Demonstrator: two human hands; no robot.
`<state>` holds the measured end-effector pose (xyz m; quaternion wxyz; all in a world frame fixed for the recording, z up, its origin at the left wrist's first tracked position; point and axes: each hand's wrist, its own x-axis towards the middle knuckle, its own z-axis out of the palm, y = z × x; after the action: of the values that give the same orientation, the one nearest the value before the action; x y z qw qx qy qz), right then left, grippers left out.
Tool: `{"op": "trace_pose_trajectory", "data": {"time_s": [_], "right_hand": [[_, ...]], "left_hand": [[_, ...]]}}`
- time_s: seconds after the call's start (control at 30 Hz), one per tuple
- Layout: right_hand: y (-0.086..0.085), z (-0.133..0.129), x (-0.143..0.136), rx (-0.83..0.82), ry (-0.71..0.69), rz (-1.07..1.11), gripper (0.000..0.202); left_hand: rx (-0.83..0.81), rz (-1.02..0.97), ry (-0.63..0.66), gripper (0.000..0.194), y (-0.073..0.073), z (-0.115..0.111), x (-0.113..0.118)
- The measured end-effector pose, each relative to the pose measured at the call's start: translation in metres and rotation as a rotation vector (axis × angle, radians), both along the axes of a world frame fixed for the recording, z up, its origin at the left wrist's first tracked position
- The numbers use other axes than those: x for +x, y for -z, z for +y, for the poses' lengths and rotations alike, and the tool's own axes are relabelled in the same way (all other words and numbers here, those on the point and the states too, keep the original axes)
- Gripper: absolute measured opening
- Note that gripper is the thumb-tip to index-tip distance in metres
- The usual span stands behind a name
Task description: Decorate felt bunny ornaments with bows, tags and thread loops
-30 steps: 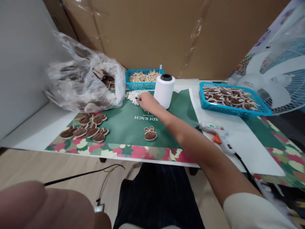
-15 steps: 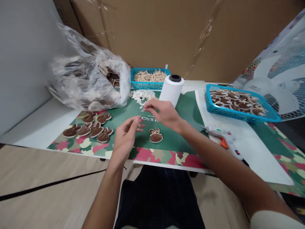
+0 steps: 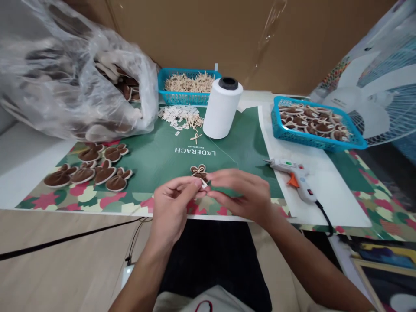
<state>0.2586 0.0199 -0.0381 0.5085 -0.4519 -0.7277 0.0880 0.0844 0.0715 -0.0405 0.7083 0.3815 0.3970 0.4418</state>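
Head cam, so you're looking straight down at a white desk (image 3: 22, 182) with a green Läderach sheet (image 3: 156, 160) over a good chunk of it, probably to keep the surface clean. Big clear plastic bag (image 3: 81, 104) of brown and cream pieces slumps on the left, mouth turned inward, I'd guess for easy grabbing. Blue basket (image 3: 302, 139) of bow-tied pieces sits right, and another blue basket (image 3: 185, 99) of beige cord bits sits at the back.

White thread cone (image 3: 222, 110) stands just in front of that one. Glue gun (image 3: 286, 165) lies on its side on the right, grip toward the person, likely so it's handy. Brown rabbit cutouts (image 3: 105, 172) cluster front left; one bow-tied rabbit (image 3: 197, 170) lies just past the hands, partly hidden.

Tiny stuff: a pile of white tags (image 3: 173, 115) by the back basket, plus one tag (image 3: 204, 183) pinched between thumb and index of the left hand (image 3: 172, 203), right at the fingertips, which seems to keep its face free. Right hand (image 3: 248, 195) has its fingers curled narrow just beside that tag; can't tell if they're gripping anything.
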Motion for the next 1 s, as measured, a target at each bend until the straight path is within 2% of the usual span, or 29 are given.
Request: {"op": "trace_pose_trajectory", "data": {"time_s": [0.07,0.13,0.3,0.4,0.5,0.57,0.63,0.73,0.8,0.87,1.0], "right_hand": [[-0.001,-0.007,-0.012,-0.196,0.157,0.204,0.012],[-0.003,-0.013,-0.022,-0.351,0.224,0.332,0.006],[0.000,-0.021,-0.033,-0.361,0.267,0.365,0.010],[0.003,-0.024,-0.032,-0.364,0.263,0.340,0.011],[0.005,-0.023,-0.024,-0.392,0.247,0.326,0.011],[0.006,-0.017,-0.014,-0.421,0.255,0.301,0.011],[0.007,-0.007,0.001,-0.475,0.267,0.241,0.010],[0.006,0.011,0.021,-0.609,0.215,0.134,0.013],[0.005,0.020,0.029,-0.693,0.133,0.089,0.016],[0.004,0.024,0.032,-0.748,0.065,0.070,0.018],[0.003,0.024,0.030,-0.788,0.048,0.079,0.020]], "left_hand": [[0.041,-0.002,-0.066,0.019,0.006,-0.005,0.004],[0.085,-0.007,-0.114,0.015,0.012,-0.011,0.008],[0.142,0.034,-0.175,0.008,0.028,-0.028,0.011],[0.180,0.093,-0.162,0.006,0.033,-0.037,0.008],[0.280,0.172,-0.106,0.005,0.031,-0.039,0.003],[0.442,0.284,-0.095,0.006,0.028,-0.034,0.000],[0.661,0.454,-0.138,0.008,0.026,-0.024,-0.002],[0.890,0.735,-0.146,0.026,0.029,-0.007,-0.001],[0.938,0.844,-0.086,0.030,0.031,0.000,0.001],[0.962,0.865,-0.054,0.028,0.032,0.001,0.004],[1.011,0.848,-0.063,0.026,0.032,-0.001,0.008]]}}
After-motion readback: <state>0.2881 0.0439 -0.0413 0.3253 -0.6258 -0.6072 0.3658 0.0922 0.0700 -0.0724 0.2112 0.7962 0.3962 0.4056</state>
